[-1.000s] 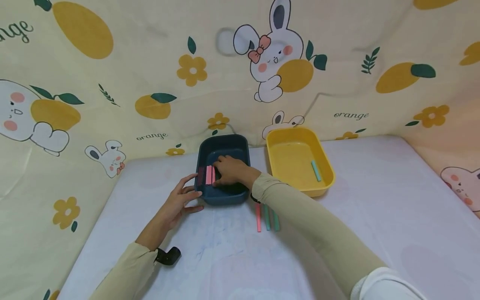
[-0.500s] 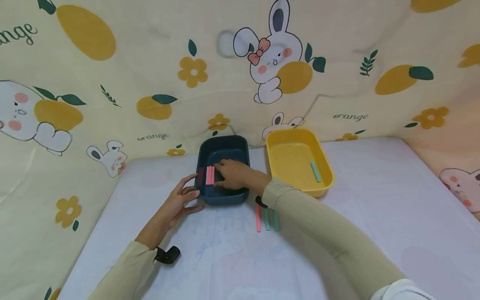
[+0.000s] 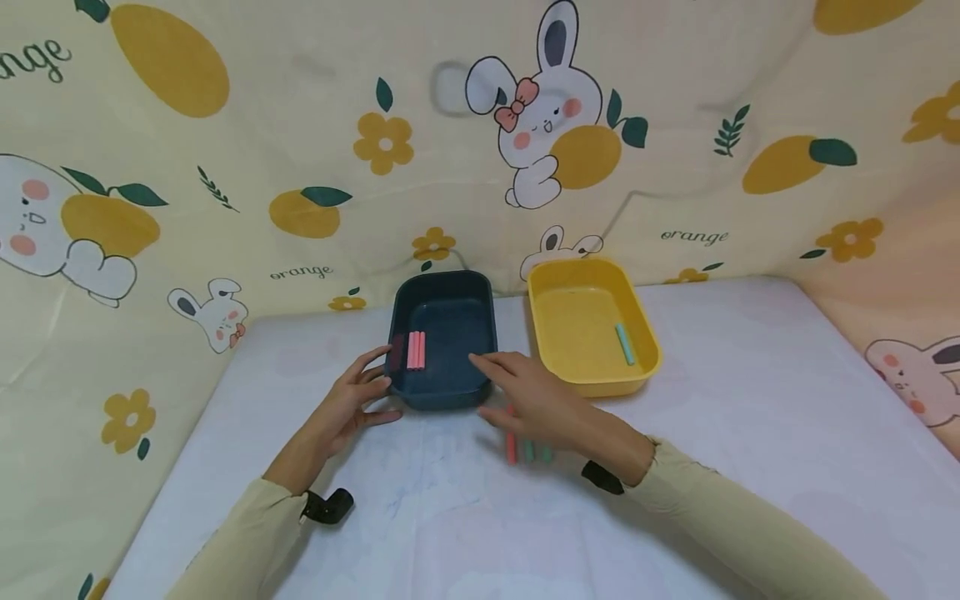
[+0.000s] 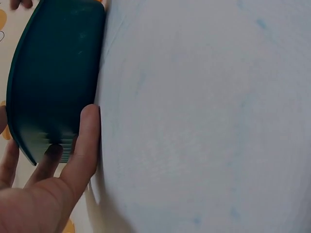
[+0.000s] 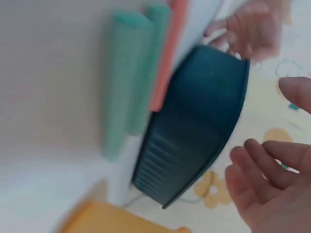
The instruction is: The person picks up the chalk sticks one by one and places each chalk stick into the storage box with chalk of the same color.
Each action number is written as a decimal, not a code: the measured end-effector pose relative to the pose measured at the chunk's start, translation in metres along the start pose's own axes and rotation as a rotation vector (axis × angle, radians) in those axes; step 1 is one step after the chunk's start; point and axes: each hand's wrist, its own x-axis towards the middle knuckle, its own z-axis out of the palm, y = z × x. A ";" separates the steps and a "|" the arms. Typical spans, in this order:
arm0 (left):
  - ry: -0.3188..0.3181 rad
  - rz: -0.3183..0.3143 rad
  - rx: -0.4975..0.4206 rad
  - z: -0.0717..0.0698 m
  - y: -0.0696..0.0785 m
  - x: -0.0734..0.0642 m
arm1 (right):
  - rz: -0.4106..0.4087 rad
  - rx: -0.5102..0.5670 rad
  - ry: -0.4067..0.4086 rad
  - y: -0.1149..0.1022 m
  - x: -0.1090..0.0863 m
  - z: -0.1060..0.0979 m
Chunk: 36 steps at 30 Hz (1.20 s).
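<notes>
My left hand rests its spread fingers against the left side of the dark blue bin; the left wrist view has the thumb along the bin's lower wall. Inside the bin, at its left, pink chalk sticks lie side by side. My right hand, fingers apart with nothing between them, hovers just off the bin's front right corner. Below it on the table lie one pink chalk stick and two green chalk sticks, partly hidden by the hand in the head view.
To the right of the blue bin stands a yellow bin holding one green chalk stick. A patterned cloth wall rises behind both bins. White cloth covers the table.
My right hand has left the inside of the blue bin and moved right and toward me, over the loose sticks. The pink sticks in the bin now sit close together. My left hand stays put.
</notes>
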 end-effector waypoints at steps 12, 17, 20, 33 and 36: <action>0.019 0.007 0.034 0.003 -0.003 0.000 | -0.186 -0.164 0.069 0.015 -0.047 0.009; 0.041 -0.018 0.055 0.004 -0.003 0.000 | -0.076 -0.156 -0.105 0.016 -0.052 0.014; 0.039 -0.017 0.065 0.004 -0.001 0.000 | -0.020 -0.173 -0.161 0.017 -0.054 0.019; 0.035 -0.002 0.062 0.003 0.004 0.000 | -0.047 -0.191 -0.131 0.020 -0.047 0.023; 0.032 -0.003 0.056 0.003 0.003 -0.001 | -0.034 -0.170 -0.150 0.020 -0.048 0.023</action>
